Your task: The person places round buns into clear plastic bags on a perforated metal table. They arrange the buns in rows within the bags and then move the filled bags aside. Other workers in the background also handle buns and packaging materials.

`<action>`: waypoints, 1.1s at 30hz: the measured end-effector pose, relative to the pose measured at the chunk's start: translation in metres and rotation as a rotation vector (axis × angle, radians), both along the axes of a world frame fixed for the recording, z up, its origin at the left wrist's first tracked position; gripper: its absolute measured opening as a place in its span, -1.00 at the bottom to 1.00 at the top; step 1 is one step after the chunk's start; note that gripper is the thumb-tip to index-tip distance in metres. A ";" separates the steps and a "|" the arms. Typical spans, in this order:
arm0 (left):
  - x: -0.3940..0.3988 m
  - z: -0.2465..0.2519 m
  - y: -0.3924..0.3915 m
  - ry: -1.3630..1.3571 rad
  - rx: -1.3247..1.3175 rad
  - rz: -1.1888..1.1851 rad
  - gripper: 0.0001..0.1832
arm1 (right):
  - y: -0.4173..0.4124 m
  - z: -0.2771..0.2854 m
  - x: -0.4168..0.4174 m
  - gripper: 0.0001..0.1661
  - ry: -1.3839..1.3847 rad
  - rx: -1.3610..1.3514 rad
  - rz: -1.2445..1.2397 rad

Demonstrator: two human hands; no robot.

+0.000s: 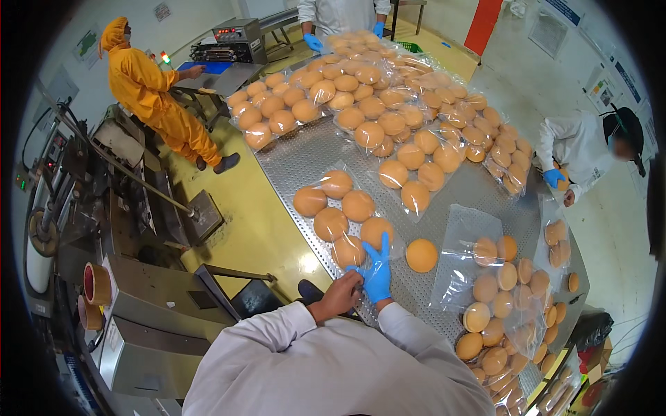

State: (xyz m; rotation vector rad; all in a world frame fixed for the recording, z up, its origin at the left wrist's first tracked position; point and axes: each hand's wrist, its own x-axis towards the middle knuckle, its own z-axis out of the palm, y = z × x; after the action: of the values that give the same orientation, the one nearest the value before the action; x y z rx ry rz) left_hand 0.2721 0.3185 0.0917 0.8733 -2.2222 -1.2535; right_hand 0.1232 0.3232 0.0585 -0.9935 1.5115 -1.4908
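A clear plastic bag of several round golden-brown buns [331,224] lies flat on the perforated metal table [291,171] in front of me. My left hand [339,295], bare, has its fingers closed on the bag's near end. Beside it is my right hand [376,273] in a blue glove, with fingers spread over the film at the nearest bun. The gloved thumb reaches across to the left fingertips; whether it pinches film there is hidden. A loose bun [422,255] sits just right of the bag. Further right lies an empty-looking clear bag [458,249].
Filled bags of buns [372,109] cover the table's far side. More buns [494,333] lie at the right, partly under film. A person in orange [151,88] stands by a machine [229,44]; people in white stand at the far end [343,15] and right [572,145].
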 end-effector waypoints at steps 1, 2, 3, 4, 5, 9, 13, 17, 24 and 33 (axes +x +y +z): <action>-0.002 0.003 -0.006 0.020 0.027 0.014 -0.66 | -0.001 -0.004 -0.002 -0.24 0.011 -0.015 -0.018; -0.005 0.008 -0.007 0.056 0.006 0.050 -0.68 | 0.001 -0.011 -0.006 -0.24 0.021 -0.030 -0.038; -0.006 0.010 -0.009 0.049 0.002 0.067 -0.68 | 0.007 -0.009 -0.006 -0.25 0.081 -0.003 -0.087; -0.006 0.010 -0.010 0.043 -0.001 0.088 -0.67 | 0.012 -0.003 -0.005 -0.27 0.142 0.028 -0.131; -0.004 0.010 -0.012 0.038 -0.004 0.108 -0.67 | 0.027 0.004 -0.004 -0.29 0.255 0.102 -0.208; -0.005 0.007 -0.018 0.078 -0.033 -0.031 -0.68 | 0.070 -0.012 -0.013 -0.58 -0.515 0.318 -0.397; -0.014 0.005 -0.023 0.060 0.066 -0.220 -0.71 | 0.064 0.000 -0.016 -0.76 -0.792 0.318 -0.286; -0.020 -0.002 -0.022 0.161 0.198 -0.338 -0.75 | 0.019 -0.021 -0.010 -0.86 -0.672 0.328 -0.440; 0.000 0.009 -0.105 0.215 0.213 -0.217 -0.92 | 0.013 -0.083 -0.022 -0.94 -0.478 0.374 -0.496; 0.024 -0.045 -0.237 -0.119 -0.284 0.383 -0.45 | 0.021 -0.072 -0.002 -0.90 -0.647 0.289 -0.644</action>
State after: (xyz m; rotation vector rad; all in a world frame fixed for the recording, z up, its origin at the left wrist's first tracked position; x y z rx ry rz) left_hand 0.2958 0.0818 0.0467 1.2075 -2.1177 -0.7083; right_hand 0.1214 0.3438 -0.0136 0.1873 1.5394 -1.7167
